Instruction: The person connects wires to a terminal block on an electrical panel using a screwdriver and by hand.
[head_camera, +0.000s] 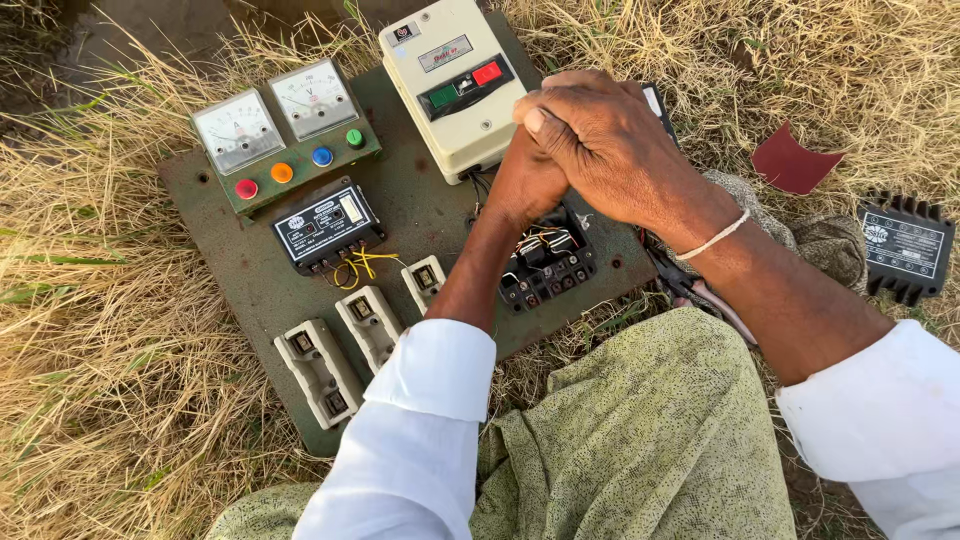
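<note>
Inspection of an electrical control panel (250, 270), a dark green metal plate lying flat on dry grass (110, 380).

Hands: the right hand (610, 150) lies over the left hand (525, 185), both set above an open black component (548, 262) on the right part of the panel. The right hand's fingers (560, 120) are together and curled over the left; whether they grip anything cannot be told. The left hand's fingers are hidden beneath the right, so their state cannot be told either. No tool shows in either hand.

Item in hand: the open black component sits just below the cream starter box (455, 85), which bears a green and a red button. Its cover is off; terminals and thin wires show inside. A ribbed black cover (905, 248) lies well apart on the grass to the right, and may belong to it.

Other fittings: two analogue meters (275, 115) over a row of coloured indicator lamps (300, 165), a small black relay unit (325, 225) with yellow wires (355, 268) beneath, and three cream fuse carriers (350, 340), all seated in place.

Nearby: a dark red scrap (795, 160) and a grey cloth (825, 240) on the grass.

Progress, as a judgement: most fittings appear mounted and closed. The black component is open with wiring exposed, so work there seems unfinished, and closing it appears not yet done.
</note>
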